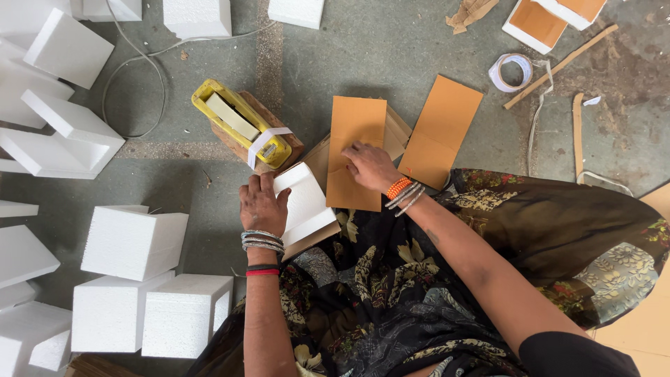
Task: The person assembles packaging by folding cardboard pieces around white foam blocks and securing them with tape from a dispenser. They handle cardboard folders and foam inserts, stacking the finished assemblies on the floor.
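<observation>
My left hand [262, 204] rests on the near left edge of a white foam piece [305, 202] lying on a cardboard sheet by my lap. My right hand [370, 166] presses flat on a tall orange-brown cardboard piece [357, 132] just right of the foam. A yellow tape dispenser [239, 124] on a wooden block sits beyond my left hand, with a strip of white tape hanging over its front end. A second orange-brown cardboard piece [442, 129] lies to the right.
White foam blocks [132, 241] are stacked on the grey floor at left and along the top edge. A roll of tape [510, 72], a wooden stick [560, 66] and more cardboard pieces [536, 22] lie at upper right. A thin cable [150, 63] loops at upper left.
</observation>
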